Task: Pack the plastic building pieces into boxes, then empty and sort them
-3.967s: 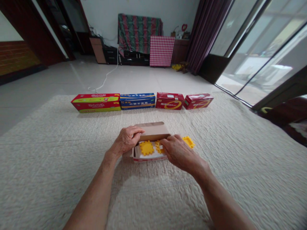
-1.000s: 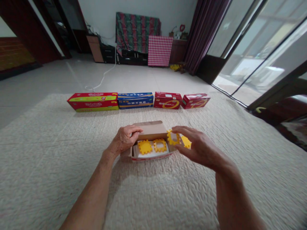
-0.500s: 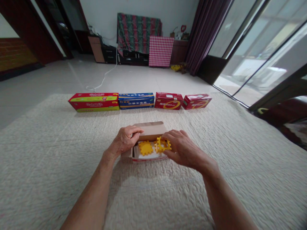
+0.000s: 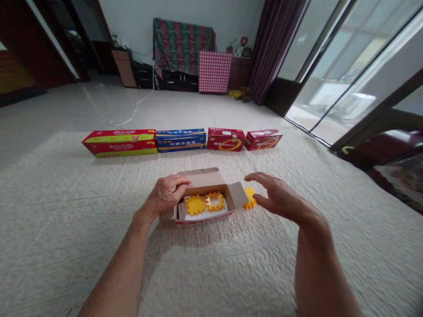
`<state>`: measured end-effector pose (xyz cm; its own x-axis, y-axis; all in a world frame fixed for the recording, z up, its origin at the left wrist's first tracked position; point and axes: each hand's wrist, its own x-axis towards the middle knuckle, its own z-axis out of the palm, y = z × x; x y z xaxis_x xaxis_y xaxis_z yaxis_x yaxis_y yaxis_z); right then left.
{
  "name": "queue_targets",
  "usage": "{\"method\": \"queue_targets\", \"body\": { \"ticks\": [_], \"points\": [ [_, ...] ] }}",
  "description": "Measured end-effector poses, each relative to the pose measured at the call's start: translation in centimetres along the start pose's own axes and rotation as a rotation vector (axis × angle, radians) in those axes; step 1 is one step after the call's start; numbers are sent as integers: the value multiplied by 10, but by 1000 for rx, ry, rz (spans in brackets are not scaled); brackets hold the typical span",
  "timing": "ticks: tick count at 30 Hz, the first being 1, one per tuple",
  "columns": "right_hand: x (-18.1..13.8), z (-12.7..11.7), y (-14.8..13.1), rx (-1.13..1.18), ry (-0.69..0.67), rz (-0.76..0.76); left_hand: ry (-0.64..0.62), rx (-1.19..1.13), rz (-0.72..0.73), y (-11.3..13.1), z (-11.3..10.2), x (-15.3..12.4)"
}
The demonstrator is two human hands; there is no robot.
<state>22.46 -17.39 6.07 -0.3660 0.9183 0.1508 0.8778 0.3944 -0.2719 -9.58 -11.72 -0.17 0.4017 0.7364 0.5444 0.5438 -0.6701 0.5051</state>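
An opened cardboard box (image 4: 231, 197) sits on the quilted cover, its flaps folded out. On a white layer inside lie a solid yellow notched plastic piece (image 4: 194, 205) and, beside it, a yellow notched piece with a square opening (image 4: 214, 201). My left hand (image 4: 168, 192) is closed over the box's back left edge, by the raised lid. My right hand (image 4: 277, 196) is open to the right of the box, thumb and fingers apart. Close to its thumb is another yellow notched piece (image 4: 250, 198), partly hidden by the right flap.
Behind the open box stands a row of boxes: a long red and green box (image 4: 120, 143), a blue box (image 4: 181, 141), and two red boxes, one larger (image 4: 225, 140) and one smaller (image 4: 263, 140). A white cable (image 4: 135, 108) runs over the tiled floor beyond the quilted cover (image 4: 211, 273).
My right hand has let go of the yellow piece with the opening, which now lies in the box. The hand has moved right and opened. My left hand keeps its place on the box.
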Motion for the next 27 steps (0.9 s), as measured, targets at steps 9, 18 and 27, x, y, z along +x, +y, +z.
{"method": "queue_targets", "body": {
  "ticks": [9, 18, 27],
  "points": [
    [0, 28, 26, -111, -220, 161, -4, 8, -23, 1, -1, 1],
    [4, 30, 21, -141, -300, 216, -11, -14, -68, 2, -1, 1],
    [-2, 20, 30, -99, -181, 213, -18, -27, -81, 1, -2, 0]
  ]
}}
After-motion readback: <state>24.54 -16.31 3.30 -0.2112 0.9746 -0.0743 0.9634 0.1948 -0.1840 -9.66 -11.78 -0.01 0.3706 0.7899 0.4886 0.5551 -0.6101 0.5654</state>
